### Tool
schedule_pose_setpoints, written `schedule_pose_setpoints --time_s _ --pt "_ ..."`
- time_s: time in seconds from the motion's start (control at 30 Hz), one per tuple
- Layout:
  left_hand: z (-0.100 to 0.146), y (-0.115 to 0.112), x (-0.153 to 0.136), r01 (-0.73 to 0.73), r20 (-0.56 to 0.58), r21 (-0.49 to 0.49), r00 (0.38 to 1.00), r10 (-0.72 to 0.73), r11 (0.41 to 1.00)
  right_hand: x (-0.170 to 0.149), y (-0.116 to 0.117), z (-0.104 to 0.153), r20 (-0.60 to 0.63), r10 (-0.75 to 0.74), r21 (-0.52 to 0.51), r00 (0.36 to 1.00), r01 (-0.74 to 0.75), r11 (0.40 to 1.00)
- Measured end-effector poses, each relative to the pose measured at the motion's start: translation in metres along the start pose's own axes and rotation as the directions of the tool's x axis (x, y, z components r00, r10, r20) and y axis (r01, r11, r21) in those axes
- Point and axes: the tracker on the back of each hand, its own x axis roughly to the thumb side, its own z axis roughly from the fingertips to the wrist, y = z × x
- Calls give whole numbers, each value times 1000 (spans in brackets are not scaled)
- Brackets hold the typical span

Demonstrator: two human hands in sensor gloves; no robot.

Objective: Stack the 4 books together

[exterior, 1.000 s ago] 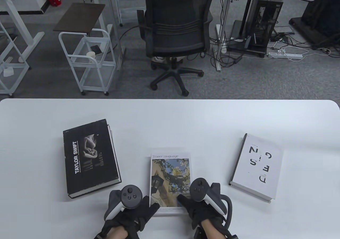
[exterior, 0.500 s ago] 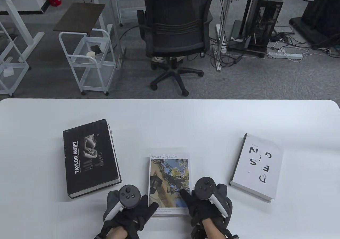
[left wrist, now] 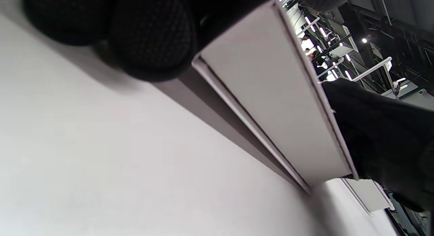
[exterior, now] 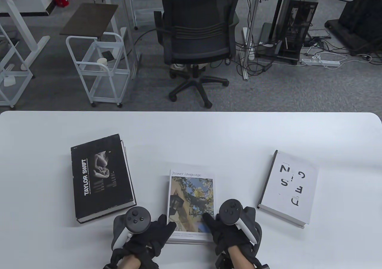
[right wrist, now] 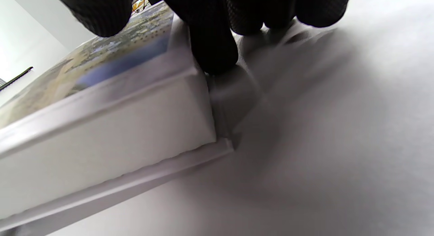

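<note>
The Flower language book [exterior: 191,197] lies at the table's near centre. My left hand [exterior: 162,230] grips its near left corner, thumb on the cover. My right hand [exterior: 210,227] grips its near right corner, thumb on the cover. Its near edge is raised off the table; the left wrist view shows the page block [left wrist: 271,103] with shadow beneath it, and the right wrist view shows the corner [right wrist: 101,148] under my fingers [right wrist: 213,42]. A black Taylor Swift book [exterior: 101,176] lies to the left, with a thin edge [exterior: 125,151] showing under it. A white lettered book [exterior: 288,187] lies to the right.
The white table [exterior: 191,131] stretches back to its far edge. Beyond it on the floor stand an office chair [exterior: 197,36] and a white cart [exterior: 98,63].
My left hand closed around the book's near left corner. The book's near edge came up off the table and the book shifted slightly away from me. The right hand stayed on its corner.
</note>
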Motion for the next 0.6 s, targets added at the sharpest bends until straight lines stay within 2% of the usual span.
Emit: schedule_pose_setpoints --time_s 0.3,0.6 --pt "-2 -3 -3 -174 4 -31 985 174 984 2 0 0 7 32 0 999 -32 999" --pt "-4 -4 -10 -385 -4 -68 922 386 920 3 1 -1 7 42 2 999 -42 999"
